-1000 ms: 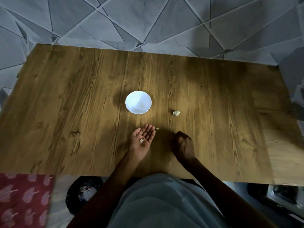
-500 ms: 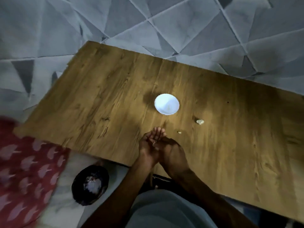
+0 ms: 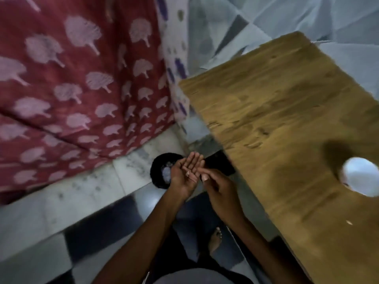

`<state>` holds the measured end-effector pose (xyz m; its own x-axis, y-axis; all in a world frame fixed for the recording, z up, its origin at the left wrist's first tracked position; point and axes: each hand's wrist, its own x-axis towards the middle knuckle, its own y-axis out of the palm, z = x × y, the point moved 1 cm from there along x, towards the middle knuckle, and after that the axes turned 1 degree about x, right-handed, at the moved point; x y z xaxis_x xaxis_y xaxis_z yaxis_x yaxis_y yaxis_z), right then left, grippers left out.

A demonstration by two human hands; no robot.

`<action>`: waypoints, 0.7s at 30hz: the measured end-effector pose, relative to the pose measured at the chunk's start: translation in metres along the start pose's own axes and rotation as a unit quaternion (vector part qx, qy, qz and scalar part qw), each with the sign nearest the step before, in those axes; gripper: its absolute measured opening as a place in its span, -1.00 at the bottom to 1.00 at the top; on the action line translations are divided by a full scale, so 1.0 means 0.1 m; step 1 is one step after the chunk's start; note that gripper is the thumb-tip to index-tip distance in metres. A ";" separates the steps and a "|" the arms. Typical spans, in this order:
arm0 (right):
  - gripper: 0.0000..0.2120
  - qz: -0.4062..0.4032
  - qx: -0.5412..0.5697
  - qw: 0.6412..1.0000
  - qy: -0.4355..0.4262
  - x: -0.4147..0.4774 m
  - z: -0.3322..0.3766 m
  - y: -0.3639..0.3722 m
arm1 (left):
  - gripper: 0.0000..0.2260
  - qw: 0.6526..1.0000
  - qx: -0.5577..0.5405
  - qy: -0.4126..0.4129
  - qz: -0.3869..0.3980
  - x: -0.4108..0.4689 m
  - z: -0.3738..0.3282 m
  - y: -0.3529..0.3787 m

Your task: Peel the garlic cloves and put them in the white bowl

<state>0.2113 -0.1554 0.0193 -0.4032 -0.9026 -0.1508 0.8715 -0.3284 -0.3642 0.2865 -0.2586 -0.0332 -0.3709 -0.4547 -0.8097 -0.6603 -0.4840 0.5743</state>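
1. White bowl point(image 3: 361, 177): stands on the counter point(image 3: 276, 119), set in from the near edge. Its contents are not discernible.
2. My left hand point(image 3: 185, 177): fingers straight, palm up, off the counter's left edge, above a black bin point(image 3: 159, 173).
3. In that palm lies a pale scrap point(image 3: 187, 173), small and probably skin.
4. My right hand point(image 3: 220, 188): fingers loosely extended, tips touching the left palm, gripping nothing.
5. Judgement: skin disposal is in hand. No whole garlic clove is visible.

bare left hand point(image 3: 183, 177), bare right hand point(image 3: 220, 189), bare foot point(image 3: 215, 239), grey garment point(image 3: 196, 276).
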 end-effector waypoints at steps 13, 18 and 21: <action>-0.70 0.098 0.118 0.963 0.224 1.65 -2.73 3.36 | -0.61 0.986 0.074 -0.008 -0.148 3.95 -1.68 -2.32; -0.69 0.113 0.179 0.921 0.327 2.19 -4.34 4.23 | -0.39 0.991 0.060 -0.045 -0.109 5.24 -1.55 -3.24; -0.61 0.115 0.189 0.915 0.337 2.56 -4.88 4.42 | -0.35 0.980 0.131 -0.060 -0.139 5.48 -1.43 -3.41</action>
<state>0.3569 -0.3957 -0.6285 -0.1675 -0.6253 -0.7622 0.9377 -0.3398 0.0727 0.4017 -0.4500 -0.6551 -0.2157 -0.2344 -0.9479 -0.8862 -0.3605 0.2908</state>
